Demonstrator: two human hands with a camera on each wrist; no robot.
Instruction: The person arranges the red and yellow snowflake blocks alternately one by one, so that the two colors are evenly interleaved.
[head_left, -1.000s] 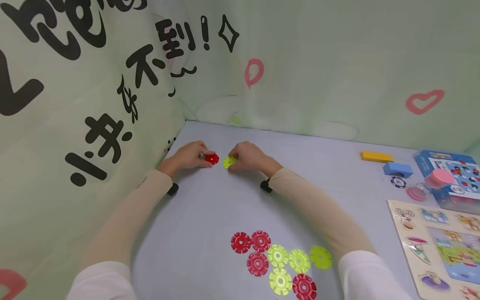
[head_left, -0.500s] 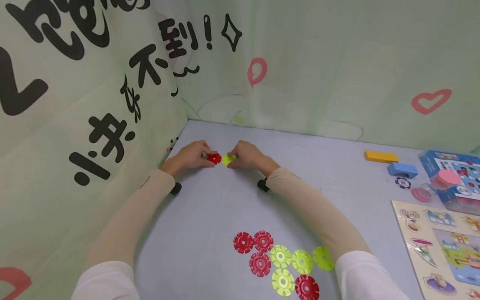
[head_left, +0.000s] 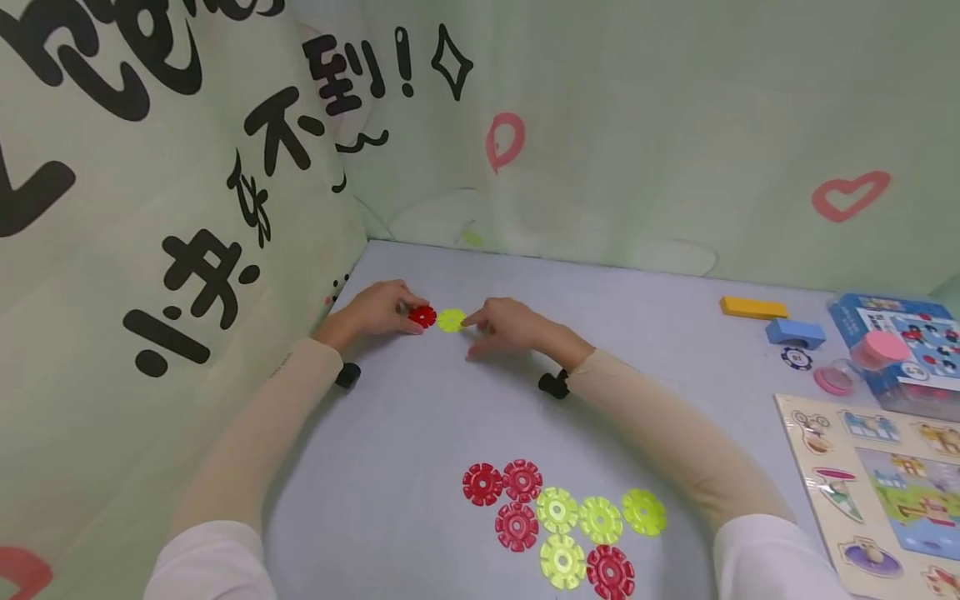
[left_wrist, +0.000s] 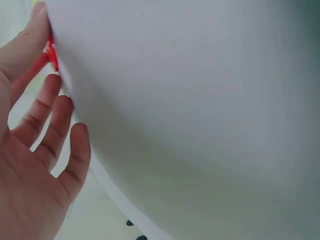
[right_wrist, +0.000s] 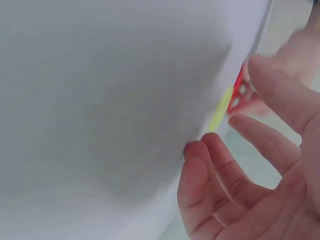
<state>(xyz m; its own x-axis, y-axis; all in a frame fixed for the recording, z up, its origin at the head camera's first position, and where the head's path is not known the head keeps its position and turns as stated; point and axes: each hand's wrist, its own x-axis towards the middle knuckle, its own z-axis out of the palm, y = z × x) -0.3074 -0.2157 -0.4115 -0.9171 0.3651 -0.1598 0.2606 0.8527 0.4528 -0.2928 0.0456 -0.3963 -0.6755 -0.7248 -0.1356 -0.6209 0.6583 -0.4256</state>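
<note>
Pale surface: the right hand had loosened its pinching grip and spread, leaving the yellow-green disc just beside the red disc, which the left hand pinched; placement appeared nearly settled.

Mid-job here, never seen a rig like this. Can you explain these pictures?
There is no robot here, just a person's two bare hands. The wide picture comes from a camera on the head; the two close ones come from cameras on the wrists. The left hand pinches a red notched disc. The right hand holds nothing; its index fingertip is at the edge of a yellow-green notched disc. On the table, nearer the head camera, lie four more red discs and four more yellow-green discs. Off to the right are a yellow block, a blue arched block, a blue box and a picture puzzle board.
</note>
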